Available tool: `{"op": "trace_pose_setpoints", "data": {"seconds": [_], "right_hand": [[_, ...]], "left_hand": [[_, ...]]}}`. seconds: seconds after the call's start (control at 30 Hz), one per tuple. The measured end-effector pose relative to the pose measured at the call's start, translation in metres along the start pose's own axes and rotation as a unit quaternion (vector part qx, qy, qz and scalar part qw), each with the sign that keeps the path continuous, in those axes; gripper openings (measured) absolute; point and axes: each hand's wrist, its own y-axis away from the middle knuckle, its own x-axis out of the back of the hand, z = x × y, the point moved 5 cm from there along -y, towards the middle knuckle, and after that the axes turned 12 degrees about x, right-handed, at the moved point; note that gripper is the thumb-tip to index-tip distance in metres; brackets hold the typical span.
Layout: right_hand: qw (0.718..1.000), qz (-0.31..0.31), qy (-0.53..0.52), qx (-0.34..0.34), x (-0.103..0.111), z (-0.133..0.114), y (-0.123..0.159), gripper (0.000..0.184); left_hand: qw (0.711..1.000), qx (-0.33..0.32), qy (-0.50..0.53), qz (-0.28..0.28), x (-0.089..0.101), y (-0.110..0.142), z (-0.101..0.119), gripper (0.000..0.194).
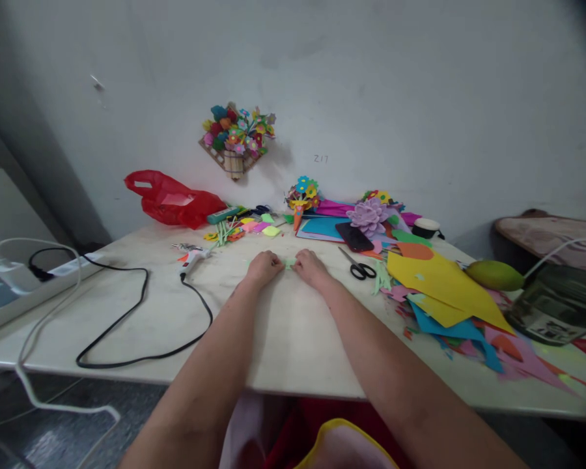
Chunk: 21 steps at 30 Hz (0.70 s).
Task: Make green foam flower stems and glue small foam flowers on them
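Both hands rest at the middle of the white table, a small gap between them. My left hand (265,268) has its fingers curled and pinched near a small light green strip (289,263). From the other side my right hand (310,266) pinches the same strip, which looks like paper or foam sheet. Most of it is hidden by the fingers. To the right of my right hand lie black-handled scissors (360,268). A white hot glue gun (193,260) lies left of my left hand, its black cord running over the table.
A red plastic bag (173,198) and cut pieces (261,227) lie at the back left. At right are a phone (354,237), coloured sheets (434,286), a mango (495,275) and a glass jar (557,306). A power strip (43,283) sits on the left edge.
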Motion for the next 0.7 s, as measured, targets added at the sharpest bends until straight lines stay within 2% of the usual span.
{"op": "trace_pose_setpoints", "data": {"seconds": [0.27,0.7], "right_hand": [[0.999,-0.003,0.020,-0.028,0.005,-0.002,0.003,0.023],[0.997,-0.007,0.046,-0.062,0.009,-0.004,0.005,0.027]], "left_hand": [[0.999,-0.005,-0.047,0.024,0.000,0.001,0.003,0.021],[0.991,0.064,-0.108,0.050,0.001,0.002,0.002,0.026]]}}
